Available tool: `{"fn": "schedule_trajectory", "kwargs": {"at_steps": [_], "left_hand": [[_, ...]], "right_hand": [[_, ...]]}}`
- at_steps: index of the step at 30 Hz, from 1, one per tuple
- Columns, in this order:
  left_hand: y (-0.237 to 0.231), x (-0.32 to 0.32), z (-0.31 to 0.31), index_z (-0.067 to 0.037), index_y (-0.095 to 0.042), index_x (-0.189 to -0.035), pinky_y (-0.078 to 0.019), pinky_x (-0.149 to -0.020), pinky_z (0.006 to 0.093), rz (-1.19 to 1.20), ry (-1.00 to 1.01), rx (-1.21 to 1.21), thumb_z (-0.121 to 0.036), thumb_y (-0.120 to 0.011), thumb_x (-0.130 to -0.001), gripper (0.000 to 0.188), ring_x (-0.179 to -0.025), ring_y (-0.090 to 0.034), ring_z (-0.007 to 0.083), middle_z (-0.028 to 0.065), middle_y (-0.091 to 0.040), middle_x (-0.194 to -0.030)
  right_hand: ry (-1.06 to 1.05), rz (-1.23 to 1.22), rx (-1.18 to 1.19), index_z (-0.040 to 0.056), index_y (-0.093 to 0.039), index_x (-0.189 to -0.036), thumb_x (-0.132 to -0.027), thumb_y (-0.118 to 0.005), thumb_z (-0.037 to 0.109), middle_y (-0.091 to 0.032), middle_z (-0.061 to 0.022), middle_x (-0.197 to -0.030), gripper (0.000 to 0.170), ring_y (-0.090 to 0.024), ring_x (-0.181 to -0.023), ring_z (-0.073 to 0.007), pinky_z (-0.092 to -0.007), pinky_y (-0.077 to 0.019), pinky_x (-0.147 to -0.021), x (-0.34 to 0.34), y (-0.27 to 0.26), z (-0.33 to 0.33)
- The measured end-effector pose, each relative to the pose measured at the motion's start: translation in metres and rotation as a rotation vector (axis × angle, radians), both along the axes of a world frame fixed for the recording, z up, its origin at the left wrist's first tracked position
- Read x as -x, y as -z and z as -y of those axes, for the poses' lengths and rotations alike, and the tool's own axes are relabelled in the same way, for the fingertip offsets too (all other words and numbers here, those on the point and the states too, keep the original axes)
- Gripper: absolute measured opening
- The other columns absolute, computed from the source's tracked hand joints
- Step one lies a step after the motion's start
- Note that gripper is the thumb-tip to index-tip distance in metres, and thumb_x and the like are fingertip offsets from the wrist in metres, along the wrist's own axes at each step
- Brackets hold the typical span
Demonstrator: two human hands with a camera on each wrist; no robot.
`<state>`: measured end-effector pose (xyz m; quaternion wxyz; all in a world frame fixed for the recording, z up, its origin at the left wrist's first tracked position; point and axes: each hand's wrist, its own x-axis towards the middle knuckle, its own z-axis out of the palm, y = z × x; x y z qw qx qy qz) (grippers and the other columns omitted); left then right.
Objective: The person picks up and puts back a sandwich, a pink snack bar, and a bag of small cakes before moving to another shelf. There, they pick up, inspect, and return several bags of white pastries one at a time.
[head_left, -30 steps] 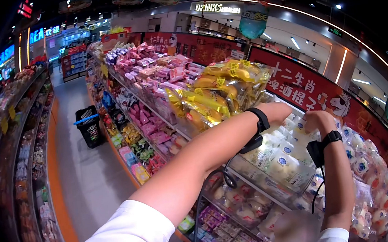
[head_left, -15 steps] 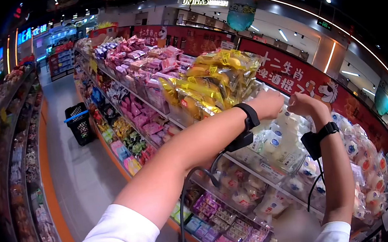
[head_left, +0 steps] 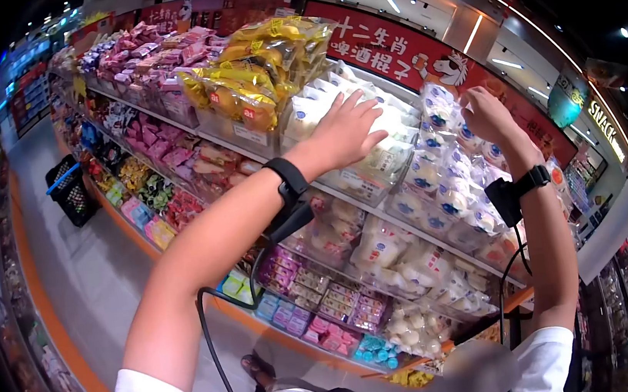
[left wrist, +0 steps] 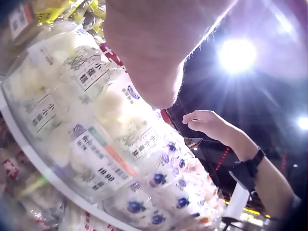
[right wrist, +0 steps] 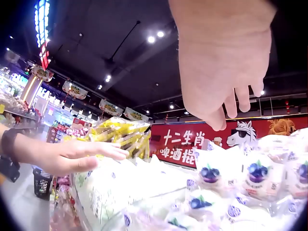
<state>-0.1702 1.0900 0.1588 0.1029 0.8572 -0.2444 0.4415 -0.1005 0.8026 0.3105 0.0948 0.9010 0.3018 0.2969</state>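
My left hand is spread with straight fingers over the white packaged goods in a clear bin; the right wrist view also shows this hand flat, just above them. Whether it touches them I cannot tell. My right hand is raised above the bags with blueberry pictures, holding nothing visible. In the right wrist view its fingers hang down, loosely bent, apart from the blueberry bags. A price label is on the bin front.
Yellow bags stand left of the white packs, with pink packets beyond. Lower shelves hold more packaged snacks. A black basket stands on the aisle floor at left. A red sign runs behind the shelf.
The hands, close together before, are now apart: the left has drawn back over the white packs with its fingers spread. The head view has turned rightward and down.
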Motion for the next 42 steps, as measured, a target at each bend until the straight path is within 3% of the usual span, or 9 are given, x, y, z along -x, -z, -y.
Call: {"fn": "schedule_trajectory", "kwargs": {"at_steps": [6,12,16,21,24,25,32,37,42], "left_hand": [[0.032,0.011,0.023,-0.006,-0.046,-0.142,-0.0222,-0.116,0.06,-0.002,-0.096,-0.021,-0.039,-0.053,-0.098,0.055,-0.145,-0.027,0.0391,0.0143,-0.039,-0.153],[0.032,0.015,0.04,-0.017,-0.042,-0.148,-0.0118,-0.116,0.0646,0.008,-0.165,0.087,-0.04,-0.051,-0.099,0.055,-0.149,-0.015,0.0397,0.0103,-0.028,-0.159],[0.033,0.026,0.071,-0.023,-0.043,-0.147,-0.0084,-0.117,0.0638,0.165,-0.001,0.124,-0.039,-0.055,-0.097,0.054,-0.151,-0.013,0.0355,0.0086,-0.026,-0.16],[0.044,0.025,0.117,-0.008,-0.049,-0.136,-0.0128,-0.119,0.057,0.234,0.201,0.034,-0.03,-0.059,-0.095,0.048,-0.147,-0.027,0.0322,0.009,-0.042,-0.151],[0.044,0.007,0.123,-0.006,-0.053,-0.132,-0.0158,-0.118,0.0574,0.248,0.06,-0.055,-0.023,-0.06,-0.093,0.044,-0.142,-0.035,0.0315,0.0096,-0.053,-0.138],[0.042,0.002,0.125,-0.006,-0.056,-0.129,-0.0214,-0.115,0.0551,0.271,0.044,-0.066,-0.019,-0.06,-0.091,0.041,-0.13,-0.046,0.0309,0.0088,-0.06,-0.122],[0.017,0.001,0.119,-0.007,-0.061,-0.11,-0.0308,-0.098,0.047,0.037,0.178,-0.141,-0.017,-0.059,-0.091,0.022,-0.103,-0.058,0.0256,0.0076,-0.062,-0.102],[0.012,0.0,0.116,-0.008,-0.061,-0.107,-0.0326,-0.094,0.0454,0.027,0.224,-0.171,-0.015,-0.062,-0.089,0.019,-0.098,-0.06,0.0255,0.007,-0.062,-0.097],[0.004,0.005,0.115,-0.009,-0.06,-0.11,-0.0321,-0.094,0.0434,-0.01,0.225,-0.203,-0.011,-0.065,-0.088,0.023,-0.101,-0.06,0.0241,0.0055,-0.063,-0.102]], "right_hand": [[0.12,-0.004,0.015,0.0024,-0.062,-0.106,-0.086,-0.059,0.02,-0.058,-0.0201,-0.118,0.027,-0.058,-0.108,-0.0406,-0.0529,-0.0433,-0.095,0.05,0.061,0.019],[-0.032,0.142,-0.066,0.0004,-0.057,-0.122,-0.094,-0.06,0.038,-0.053,-0.0198,-0.134,0.047,-0.051,-0.124,-0.0379,-0.0507,-0.0337,-0.109,0.102,0.111,0.04],[-0.006,0.257,-0.077,-0.0006,-0.054,-0.127,-0.093,-0.06,0.041,-0.05,-0.0211,-0.138,0.054,-0.048,-0.126,-0.0393,-0.0532,-0.0299,-0.112,0.129,0.141,0.061],[-0.101,0.331,-0.145,0.0051,-0.054,-0.13,-0.089,-0.067,0.034,-0.051,-0.0186,-0.135,0.052,-0.048,-0.127,-0.0373,-0.0541,-0.0307,-0.112,0.138,0.16,0.091],[-0.06,0.359,-0.152,0.0078,-0.054,-0.131,-0.086,-0.07,0.031,-0.052,-0.0175,-0.135,0.053,-0.049,-0.126,-0.0357,-0.054,-0.0306,-0.112,0.132,0.17,0.094],[-0.059,0.39,-0.181,0.0058,-0.057,-0.126,-0.083,-0.072,0.031,-0.052,-0.0172,-0.135,0.052,-0.049,-0.126,-0.0351,-0.0542,-0.0306,-0.112,0.129,0.172,0.092],[-0.123,0.435,-0.299,0.0028,-0.064,-0.111,-0.079,-0.076,0.038,-0.054,-0.0168,-0.134,0.05,-0.049,-0.125,-0.0342,-0.0546,-0.028,-0.114,0.122,0.168,0.064],[-0.121,0.359,-0.225,0.0017,-0.064,-0.102,-0.081,-0.073,0.039,-0.064,-0.0127,-0.116,0.044,-0.051,-0.125,-0.0324,-0.0565,-0.0264,-0.114,0.109,0.167,0.054],[-0.145,0.311,-0.248,0.0007,-0.063,-0.102,-0.08,-0.074,0.039,-0.062,-0.0131,-0.117,0.045,-0.051,-0.123,-0.0314,-0.0568,-0.0301,-0.111,0.107,0.167,0.063]]}}
